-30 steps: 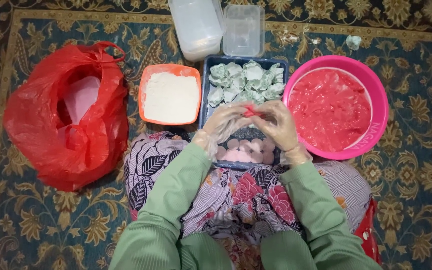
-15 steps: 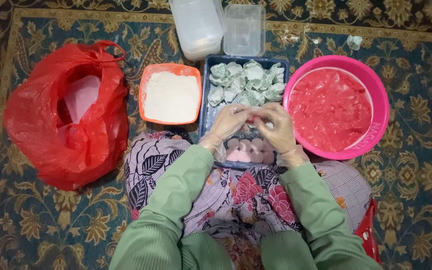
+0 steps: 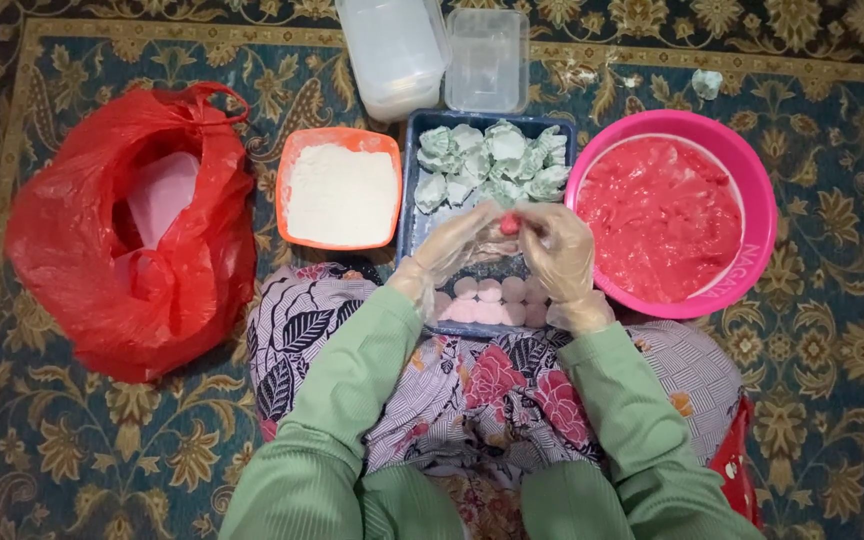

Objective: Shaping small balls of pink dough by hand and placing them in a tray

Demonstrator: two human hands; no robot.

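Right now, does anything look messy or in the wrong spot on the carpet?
Mostly tidy. One small crumpled pale green scrap lies alone on the carpet, above the pink bowl, away from the other green pieces in the blue tray. Nothing looks spilled. Both gloved hands, left hand and right hand, hold a small red lump.

Bright, even overhead light; sharp, soft shadows.
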